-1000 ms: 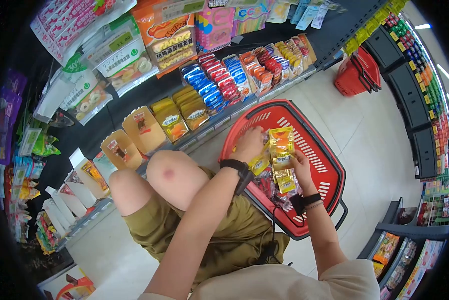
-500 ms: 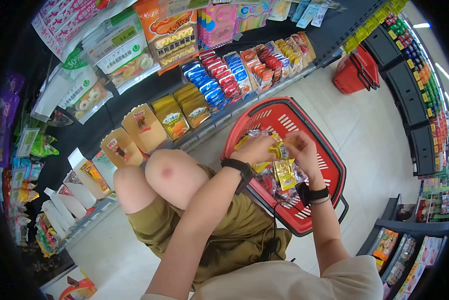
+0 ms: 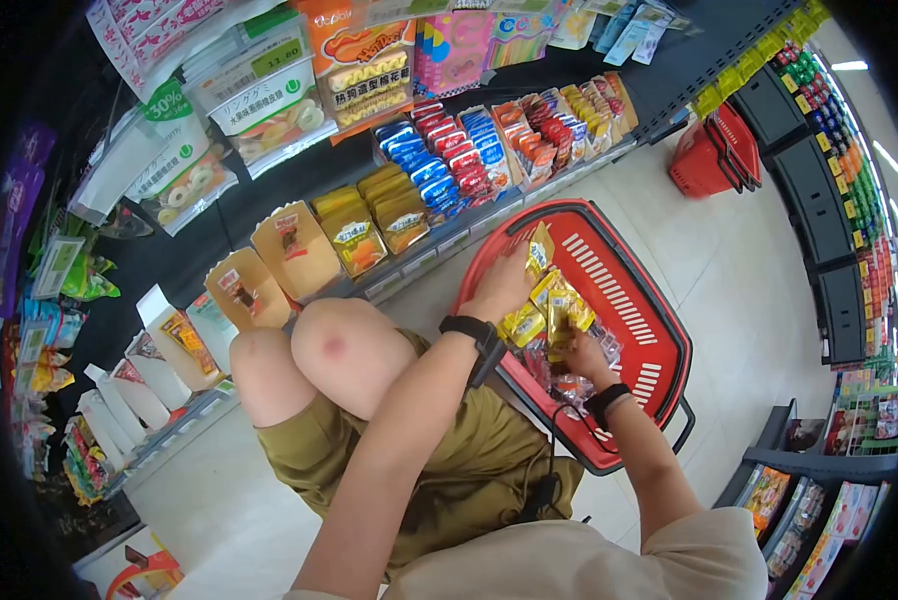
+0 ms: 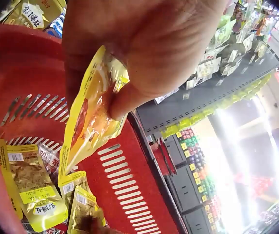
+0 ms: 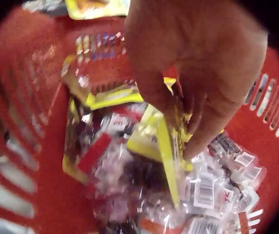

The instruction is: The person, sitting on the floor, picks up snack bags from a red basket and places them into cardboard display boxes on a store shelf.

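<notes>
My left hand [image 3: 504,288] holds a yellow snack packet [image 4: 93,122] up over the near-shelf side of a red shopping basket [image 3: 661,345], thumb and fingers pinching its upper part in the left wrist view. Lower in the basket, my right hand [image 5: 198,63] pinches another yellow packet [image 5: 167,158], which stands edge-on among the contents. More yellow packets [image 4: 37,190] lie beneath the left hand. Small clear-wrapped packets [image 5: 205,190] with barcodes cover the basket's bottom around the right fingertips.
Left of the basket a low shelf carries boxes of yellow packets [image 3: 357,245], blue packets [image 3: 424,175] and two brown cartons [image 3: 297,250]. Larger snack bags [image 3: 259,110] hang above. A second red basket [image 3: 704,160] stands on the floor further off. My bent knees [image 3: 354,350] are beside the basket.
Earlier my hands met over the yellow packets in the basket. Now they are apart, the left raising one packet toward the shelf side, the right lower with another.
</notes>
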Demonstrator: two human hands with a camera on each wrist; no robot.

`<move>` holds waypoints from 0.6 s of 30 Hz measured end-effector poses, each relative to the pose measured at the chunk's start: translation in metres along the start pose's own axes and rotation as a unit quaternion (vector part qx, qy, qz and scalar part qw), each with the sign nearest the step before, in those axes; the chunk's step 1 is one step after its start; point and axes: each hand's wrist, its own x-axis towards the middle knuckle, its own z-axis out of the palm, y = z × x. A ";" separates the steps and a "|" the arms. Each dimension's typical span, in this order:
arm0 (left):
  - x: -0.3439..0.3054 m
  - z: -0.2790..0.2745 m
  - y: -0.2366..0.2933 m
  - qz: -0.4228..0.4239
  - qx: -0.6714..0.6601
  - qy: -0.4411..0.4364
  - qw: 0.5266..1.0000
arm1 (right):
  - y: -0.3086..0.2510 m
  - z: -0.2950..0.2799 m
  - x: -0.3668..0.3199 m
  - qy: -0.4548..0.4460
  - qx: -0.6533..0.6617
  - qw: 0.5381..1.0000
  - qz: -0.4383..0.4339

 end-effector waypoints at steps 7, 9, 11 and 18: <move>-0.008 -0.016 0.011 0.055 -0.038 -0.037 0.997 | -0.003 -0.093 -0.009 -0.068 0.483 0.872 -0.042; -0.005 -0.011 0.006 0.076 -0.026 -0.123 0.989 | -0.024 -0.121 -0.013 -0.090 0.433 0.894 -0.070; -0.005 -0.006 0.012 0.087 -0.063 -0.173 0.979 | -0.038 -0.136 -0.011 -0.113 0.378 0.912 -0.108; 0.000 -0.014 0.020 0.051 -0.121 -0.244 0.961 | -0.074 -0.154 -0.007 0.042 0.189 0.956 -0.218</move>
